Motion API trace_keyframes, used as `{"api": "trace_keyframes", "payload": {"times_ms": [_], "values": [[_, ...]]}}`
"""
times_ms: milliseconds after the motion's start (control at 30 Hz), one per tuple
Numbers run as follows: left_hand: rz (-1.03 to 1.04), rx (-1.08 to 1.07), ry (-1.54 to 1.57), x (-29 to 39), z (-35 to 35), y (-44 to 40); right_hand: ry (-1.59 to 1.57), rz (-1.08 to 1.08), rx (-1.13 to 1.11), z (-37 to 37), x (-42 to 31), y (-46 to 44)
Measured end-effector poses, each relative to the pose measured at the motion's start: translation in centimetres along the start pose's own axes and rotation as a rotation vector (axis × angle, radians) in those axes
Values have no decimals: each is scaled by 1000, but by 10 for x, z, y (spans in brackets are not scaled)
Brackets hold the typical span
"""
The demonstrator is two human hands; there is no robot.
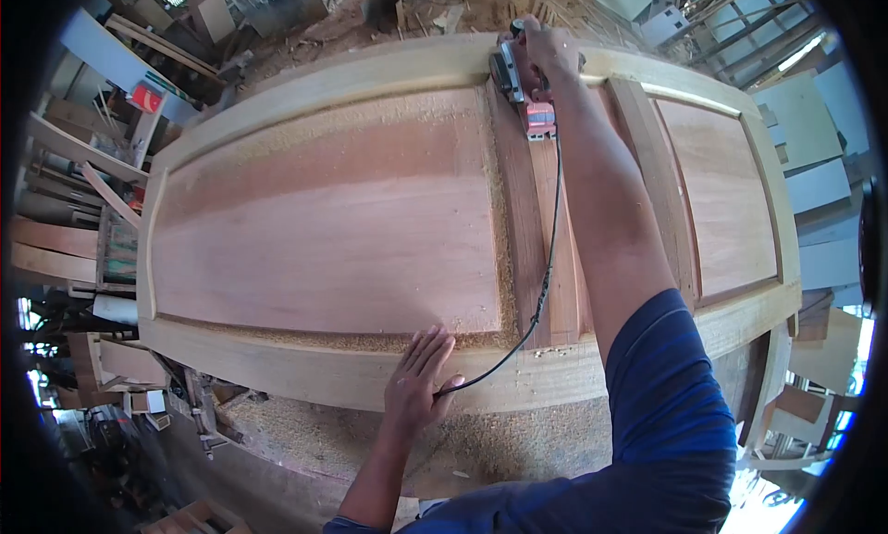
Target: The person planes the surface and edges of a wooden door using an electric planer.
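Observation:
A panelled wooden door (pixel 324 229) lies flat before me, with shavings gathered along its panel edges. At its far edge my right hand (pixel 550 53) is wrapped round the handle of a red and black electric planer (pixel 523 81), which rests on the frame where a crosspiece meets the far rail. A dark power cord (pixel 546 294) runs back from the tool across the door to my left hand (pixel 421 381). That hand lies with fingers stretched out on the near rail, its fingertips at the panel edge. The cord passes by its thumb; whether the thumb pins it is unclear.
A surface covered in shavings (pixel 462 451) shows below the near rail. Wood pieces and offcuts (pixel 55 243) are stacked at the left, with a red object (pixel 145 97) above them. Pale boards (pixel 814 187) stand at the right. Scraps litter the ground beyond the door.

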State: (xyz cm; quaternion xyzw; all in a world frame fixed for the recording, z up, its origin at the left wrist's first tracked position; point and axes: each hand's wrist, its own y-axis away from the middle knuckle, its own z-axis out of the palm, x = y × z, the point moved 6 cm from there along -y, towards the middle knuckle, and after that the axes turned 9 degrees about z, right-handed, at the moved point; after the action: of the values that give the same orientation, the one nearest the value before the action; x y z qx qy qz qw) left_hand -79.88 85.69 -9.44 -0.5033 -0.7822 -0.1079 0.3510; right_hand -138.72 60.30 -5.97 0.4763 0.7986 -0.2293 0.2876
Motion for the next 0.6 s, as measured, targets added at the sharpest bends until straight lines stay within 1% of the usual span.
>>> {"api": "trace_keyframes", "payload": {"times_ms": [67,133,167,233,300,333,400,433,467,500,600], "values": [[22,5,-31,0,0,0,6,35,-40,-7,-9,3],[36,9,-35,2,-3,-1,64,99,38,3,7,-3],[41,14,-36,0,-2,2,39,66,51,-11,-3,8],[40,40,-22,-1,0,7,-3,-5,79,-49,-15,63],[40,64,5,-3,-2,9,-356,-15,170,-112,-23,144],[35,67,-1,-4,-3,13,-372,-53,249,-136,-4,169],[24,82,-9,-8,1,13,-563,103,106,-200,5,244],[26,87,0,-5,2,20,-570,91,100,-237,-1,290],[36,93,8,-5,0,17,-553,74,77,-258,12,319],[48,102,14,-5,-1,13,-538,55,55,-275,26,343],[68,111,-7,-2,-1,12,-439,101,44,-311,57,405]]}}
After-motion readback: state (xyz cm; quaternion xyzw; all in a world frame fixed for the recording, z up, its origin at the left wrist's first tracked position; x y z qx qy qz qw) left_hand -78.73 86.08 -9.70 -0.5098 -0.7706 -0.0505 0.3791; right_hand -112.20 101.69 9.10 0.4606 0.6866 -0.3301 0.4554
